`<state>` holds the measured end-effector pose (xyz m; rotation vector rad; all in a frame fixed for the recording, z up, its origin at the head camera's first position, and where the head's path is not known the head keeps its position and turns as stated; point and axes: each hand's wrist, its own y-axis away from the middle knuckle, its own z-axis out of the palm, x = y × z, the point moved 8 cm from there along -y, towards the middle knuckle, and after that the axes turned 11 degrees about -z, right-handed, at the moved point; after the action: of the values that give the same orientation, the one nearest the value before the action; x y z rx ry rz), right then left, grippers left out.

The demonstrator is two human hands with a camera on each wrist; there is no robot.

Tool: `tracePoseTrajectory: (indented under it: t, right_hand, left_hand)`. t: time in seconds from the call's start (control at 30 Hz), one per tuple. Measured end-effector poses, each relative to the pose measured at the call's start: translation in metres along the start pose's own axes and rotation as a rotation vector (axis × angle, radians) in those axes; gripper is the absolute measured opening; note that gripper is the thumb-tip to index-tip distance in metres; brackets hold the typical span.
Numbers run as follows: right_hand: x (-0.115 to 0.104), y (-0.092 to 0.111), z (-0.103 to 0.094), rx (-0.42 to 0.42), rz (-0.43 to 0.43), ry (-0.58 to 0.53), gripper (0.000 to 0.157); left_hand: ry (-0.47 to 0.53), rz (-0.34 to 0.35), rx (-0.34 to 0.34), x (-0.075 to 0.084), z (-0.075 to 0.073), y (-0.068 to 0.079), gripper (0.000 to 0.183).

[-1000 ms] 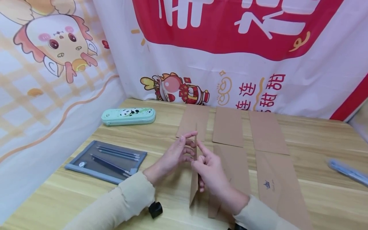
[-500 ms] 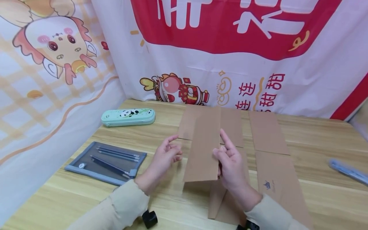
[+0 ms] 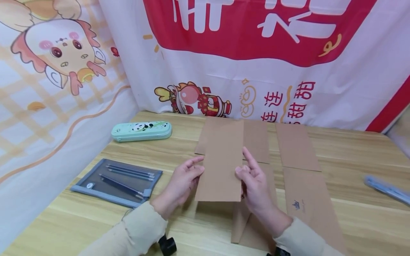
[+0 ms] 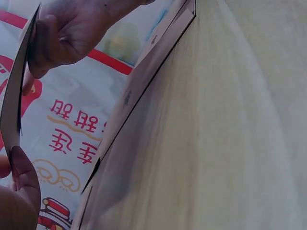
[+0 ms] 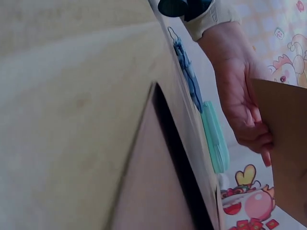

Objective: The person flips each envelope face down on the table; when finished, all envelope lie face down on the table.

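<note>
Brown card [image 3: 221, 169] aloft; left hand [image 3: 180, 180], right hand [image 3: 257, 183] pinch opposite edges.

The tabletop [image 3: 346, 156] is pale wood, its grain running in light and darker streaks. Along its far edge hangs a white cloth [image 3: 205, 64], lightly creased, with a big red panel [image 3: 238, 44] bearing thick white characters, cut off at the top. Lower down are a small cartoon figure [image 3: 189, 94] and red writing [image 3: 272, 99]; a red stripe [image 3: 392, 110] slants at the right. The left wall cloth [image 3: 48, 170] shows pale orange checks, an upside-down cartoon animal [image 3: 67, 53] and a wavy orange line. The light is bright and even
</note>
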<state>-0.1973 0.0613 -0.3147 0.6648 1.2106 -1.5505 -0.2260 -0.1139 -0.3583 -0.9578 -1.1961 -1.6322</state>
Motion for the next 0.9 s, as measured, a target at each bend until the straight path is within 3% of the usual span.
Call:
tracePoseTrajectory:
  t: [0.13,0.3,0.43,0.53,0.73,0.9]
  right_hand:
    - [0.0,-0.004,-0.008,-0.043,0.112,0.275,0.065]
    - [0.005,-0.009,-0.007,-0.21,0.252,0.457,0.076]
    - [0.016,-0.006,0.0,-0.359,0.332,0.492,0.09]
    - [0.026,-0.002,0.005,-0.425,0.381,0.476,0.095]
    - [0.048,0.008,0.009,-0.454,0.474,0.447,0.097]
    - [0.062,0.015,0.011,-0.44,0.547,0.434,0.098]
  left_hand:
    - [-0.064,0.006,0.028,0.009,-0.007,0.003,0.043]
    - [-0.214,0.007,0.055,0.018,-0.017,0.009,0.044]
    - [-0.348,0.008,0.035,0.02,-0.024,0.013,0.043]
    - [-0.43,-0.013,0.031,0.017,-0.03,0.014,0.043]
    - [-0.563,-0.074,0.062,0.007,-0.041,0.015,0.045]
    - [-0.591,-0.095,0.037,-0.002,-0.046,0.014,0.046]
